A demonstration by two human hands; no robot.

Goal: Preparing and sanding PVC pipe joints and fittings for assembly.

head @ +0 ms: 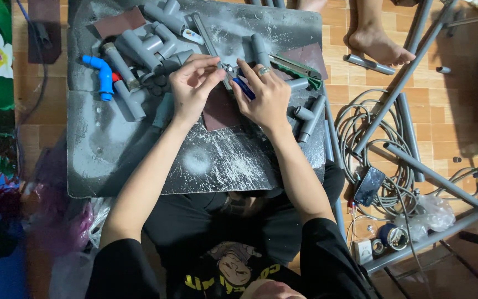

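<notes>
Both hands meet over a dark, scratched work board (139, 166) on my lap. My left hand (193, 84) pinches the metal tip of a small tool (227, 69) with thumb and fingers. My right hand (266, 94), with a ring on one finger, grips the tool's blue handle (244, 88). Under the hands lies a brown sheet of sandpaper (219, 113). What sits between the tool's jaws is too small to tell.
Grey pipe pieces and fittings (139, 47) and a blue elbow (102, 72) crowd the board's far side, beside a green-handled cutter (300, 69). On the floor to the right: long grey pipes (416, 166), coiled cable (360, 127), a phone (369, 185), tape rolls, another person's bare foot (377, 44).
</notes>
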